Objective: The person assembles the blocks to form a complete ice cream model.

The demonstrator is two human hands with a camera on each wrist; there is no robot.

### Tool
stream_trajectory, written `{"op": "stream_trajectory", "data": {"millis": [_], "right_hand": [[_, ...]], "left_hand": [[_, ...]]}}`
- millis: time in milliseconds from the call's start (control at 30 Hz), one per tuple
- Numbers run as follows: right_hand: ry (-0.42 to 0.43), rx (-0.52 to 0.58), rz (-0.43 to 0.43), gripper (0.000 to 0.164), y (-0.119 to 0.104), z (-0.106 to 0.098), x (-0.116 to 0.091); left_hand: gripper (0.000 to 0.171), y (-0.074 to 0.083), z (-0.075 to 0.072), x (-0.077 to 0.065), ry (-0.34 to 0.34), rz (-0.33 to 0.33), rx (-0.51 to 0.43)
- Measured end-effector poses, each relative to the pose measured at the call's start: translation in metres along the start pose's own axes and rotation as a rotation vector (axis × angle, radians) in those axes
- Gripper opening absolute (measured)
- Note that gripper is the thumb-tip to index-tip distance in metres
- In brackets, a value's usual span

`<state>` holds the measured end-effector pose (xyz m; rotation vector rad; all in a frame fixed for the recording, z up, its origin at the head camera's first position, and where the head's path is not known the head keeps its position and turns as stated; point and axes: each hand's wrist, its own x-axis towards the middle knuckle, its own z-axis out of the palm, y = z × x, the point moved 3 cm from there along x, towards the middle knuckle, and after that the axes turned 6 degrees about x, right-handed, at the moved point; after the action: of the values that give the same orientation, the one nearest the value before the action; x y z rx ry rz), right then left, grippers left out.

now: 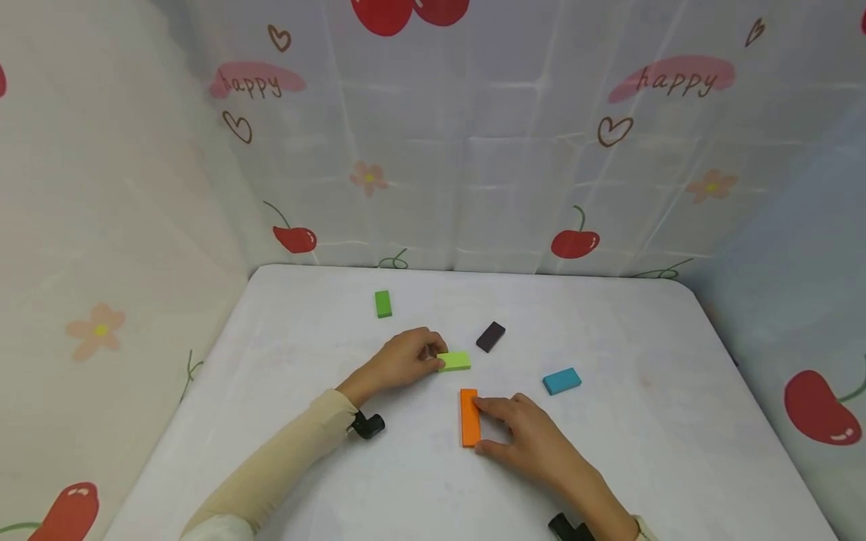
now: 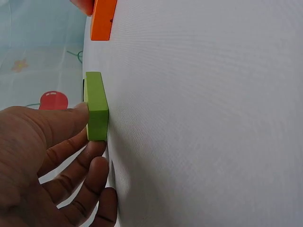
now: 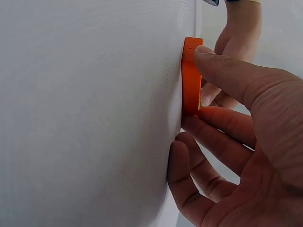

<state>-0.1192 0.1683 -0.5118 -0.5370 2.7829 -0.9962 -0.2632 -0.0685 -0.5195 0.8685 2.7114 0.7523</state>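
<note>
Light green block [image 1: 456,361] lies flat on the white table, its left end pinched between the thumb and fingers of my left hand [image 1: 404,358]. In the left wrist view, the thumb presses the block's side [image 2: 97,97] while the other fingers curl beneath and behind it. Closer to me stands an orange block [image 1: 469,418], lying lengthwise away from me. My right hand [image 1: 531,442] grips it from the right, thumb at the near end and index finger toward the far end. The right wrist view shows that orange block [image 3: 191,85] resting against the tabletop.
A dark block [image 1: 490,336] lies beyond the hands, and a blue block [image 1: 561,381] sits to the right. Farther back on the left is a green block [image 1: 383,303]. Printed curtains [image 1: 467,150] hang behind the table [image 1: 643,451] and at its sides.
</note>
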Motion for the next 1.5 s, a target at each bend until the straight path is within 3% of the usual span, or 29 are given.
{"op": "stream_trajectory", "data": {"millis": [700,1500], "right_hand": [[0.022,-0.062,0.008,0.065,-0.005,0.005,0.003],[0.055,-0.097,-0.009,0.065,-0.007,0.007,0.006]], "left_hand": [[0.02,0.014,0.01,0.005,-0.06,0.061,0.015],[0.021,0.024,0.01,0.001,-0.093,0.068,0.04]]}}
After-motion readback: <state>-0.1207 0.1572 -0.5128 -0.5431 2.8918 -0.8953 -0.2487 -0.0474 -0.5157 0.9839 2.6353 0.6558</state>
